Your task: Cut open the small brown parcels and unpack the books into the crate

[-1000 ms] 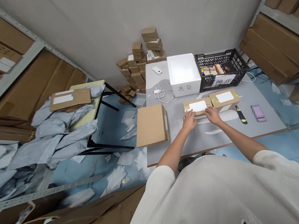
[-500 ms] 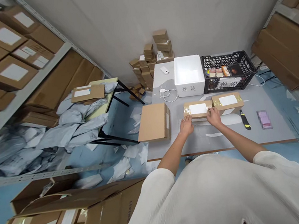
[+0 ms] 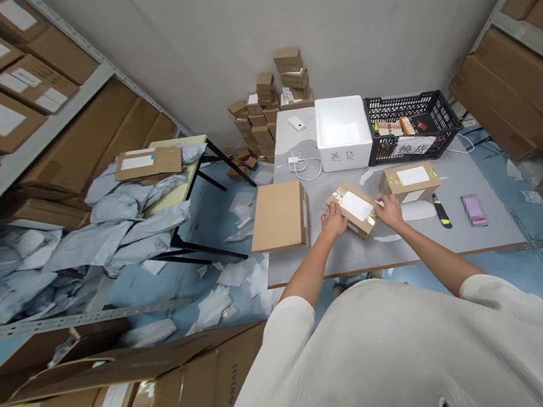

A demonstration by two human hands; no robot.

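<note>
Here both hands frame a small taped parcel (image 3: 356, 208) with a white label, which lies skewed on the grey tabletop (image 3: 409, 245). The left hand (image 3: 332, 220) presses its fingers against the parcel's left end, and the right hand (image 3: 389, 210) closes on its right corner, so each grip is curled around the parcel's edges rather than spread flat. Just beside the parcel, to the right, sits a second labelled box (image 3: 410, 180), and to the left a larger plain carton (image 3: 279, 216). A utility knife (image 3: 439, 210) lies near the right hand. Behind stand a white foam box (image 3: 343, 133) and a black crate (image 3: 412, 124).
</note>
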